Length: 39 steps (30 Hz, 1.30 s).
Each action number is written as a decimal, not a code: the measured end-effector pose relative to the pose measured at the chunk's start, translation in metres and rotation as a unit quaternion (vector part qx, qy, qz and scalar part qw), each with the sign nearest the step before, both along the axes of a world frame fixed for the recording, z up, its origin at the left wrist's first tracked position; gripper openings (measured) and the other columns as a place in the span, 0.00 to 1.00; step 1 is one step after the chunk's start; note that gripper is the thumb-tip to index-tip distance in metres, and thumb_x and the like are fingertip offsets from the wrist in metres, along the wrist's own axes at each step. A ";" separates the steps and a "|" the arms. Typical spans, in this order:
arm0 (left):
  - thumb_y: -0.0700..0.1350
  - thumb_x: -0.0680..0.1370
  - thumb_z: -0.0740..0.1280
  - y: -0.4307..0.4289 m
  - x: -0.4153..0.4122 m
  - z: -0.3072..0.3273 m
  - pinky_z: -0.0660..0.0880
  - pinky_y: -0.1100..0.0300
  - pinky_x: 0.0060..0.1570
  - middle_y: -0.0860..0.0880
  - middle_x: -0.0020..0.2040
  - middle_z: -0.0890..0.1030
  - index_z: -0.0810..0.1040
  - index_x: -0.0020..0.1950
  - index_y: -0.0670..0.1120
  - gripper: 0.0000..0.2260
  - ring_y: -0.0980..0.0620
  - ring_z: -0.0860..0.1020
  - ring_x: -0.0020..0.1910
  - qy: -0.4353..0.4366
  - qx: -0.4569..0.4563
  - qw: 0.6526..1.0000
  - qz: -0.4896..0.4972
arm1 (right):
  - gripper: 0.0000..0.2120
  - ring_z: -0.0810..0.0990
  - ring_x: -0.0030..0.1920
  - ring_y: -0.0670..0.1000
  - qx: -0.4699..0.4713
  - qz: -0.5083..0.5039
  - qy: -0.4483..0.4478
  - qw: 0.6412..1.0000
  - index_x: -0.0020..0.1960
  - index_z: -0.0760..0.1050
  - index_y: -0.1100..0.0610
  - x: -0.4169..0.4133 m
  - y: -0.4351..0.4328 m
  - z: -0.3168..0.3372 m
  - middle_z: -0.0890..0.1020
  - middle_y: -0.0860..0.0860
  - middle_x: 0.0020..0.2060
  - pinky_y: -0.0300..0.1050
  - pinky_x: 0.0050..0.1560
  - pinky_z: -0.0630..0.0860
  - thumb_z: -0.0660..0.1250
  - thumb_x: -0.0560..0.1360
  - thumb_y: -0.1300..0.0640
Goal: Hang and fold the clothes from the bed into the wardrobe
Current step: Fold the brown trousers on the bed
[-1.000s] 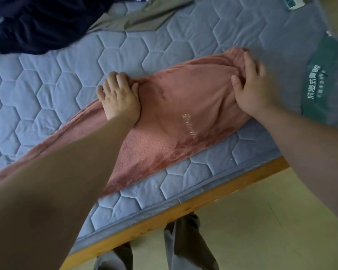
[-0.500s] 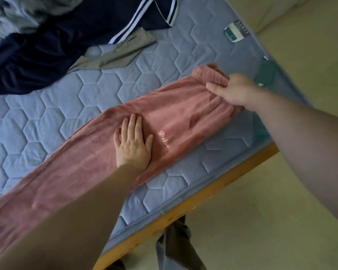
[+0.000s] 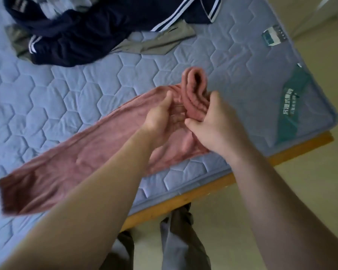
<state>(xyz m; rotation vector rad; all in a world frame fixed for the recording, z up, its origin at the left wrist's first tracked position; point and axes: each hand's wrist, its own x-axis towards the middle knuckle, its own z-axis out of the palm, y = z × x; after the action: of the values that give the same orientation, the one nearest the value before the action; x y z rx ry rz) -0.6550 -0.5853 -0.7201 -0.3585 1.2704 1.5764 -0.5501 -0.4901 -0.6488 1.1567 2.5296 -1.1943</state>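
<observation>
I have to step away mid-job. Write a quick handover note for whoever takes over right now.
Left hand and right hand: both gripping the bunched waistband end of the pink trousers, lifted off the mattress; the legs lie flat toward the left.
Done: trousers laid out lengthwise.
Left: finish folding them, then handle the navy striped garment and olive garment at the far side. Wardrobe not in view.

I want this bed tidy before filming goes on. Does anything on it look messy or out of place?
Yes. A navy striped garment lies crumpled in a heap at the far side, partly over an olive-grey piece. The pink trousers lie flat, their waistband bunched up between the left hand and right hand.
</observation>
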 end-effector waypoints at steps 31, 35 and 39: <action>0.47 0.77 0.67 -0.539 -0.112 -0.030 0.71 0.62 0.22 0.43 0.28 0.79 0.78 0.43 0.42 0.08 0.45 0.76 0.23 0.025 -0.247 0.967 0.054 | 0.25 0.75 0.63 0.60 -0.038 0.191 0.190 0.962 0.65 0.75 0.63 -0.094 -0.550 -0.125 0.79 0.60 0.64 0.52 0.66 0.71 0.72 0.69 0.68; 0.56 0.75 0.74 -0.552 -0.102 -0.048 0.79 0.58 0.35 0.49 0.41 0.86 0.81 0.54 0.46 0.16 0.51 0.85 0.38 0.178 -0.320 0.930 0.020 | 0.21 0.74 0.57 0.57 -0.096 0.203 0.168 0.960 0.58 0.72 0.60 -0.088 -0.561 -0.129 0.77 0.53 0.55 0.54 0.59 0.74 0.69 0.67 0.71; 0.54 0.75 0.72 -0.552 -0.092 -0.071 0.76 0.55 0.51 0.53 0.49 0.82 0.77 0.57 0.47 0.16 0.51 0.81 0.51 0.257 -0.430 0.866 0.005 | 0.18 0.74 0.58 0.56 -0.071 0.237 0.160 0.956 0.57 0.74 0.60 -0.092 -0.547 -0.134 0.78 0.53 0.56 0.56 0.60 0.74 0.65 0.67 0.67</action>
<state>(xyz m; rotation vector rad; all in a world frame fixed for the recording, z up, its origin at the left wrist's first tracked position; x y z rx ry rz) -0.7466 -1.1377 -0.7910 -0.5060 2.3827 1.0437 -0.6420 -1.0368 -0.7832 0.3055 2.6600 -1.4784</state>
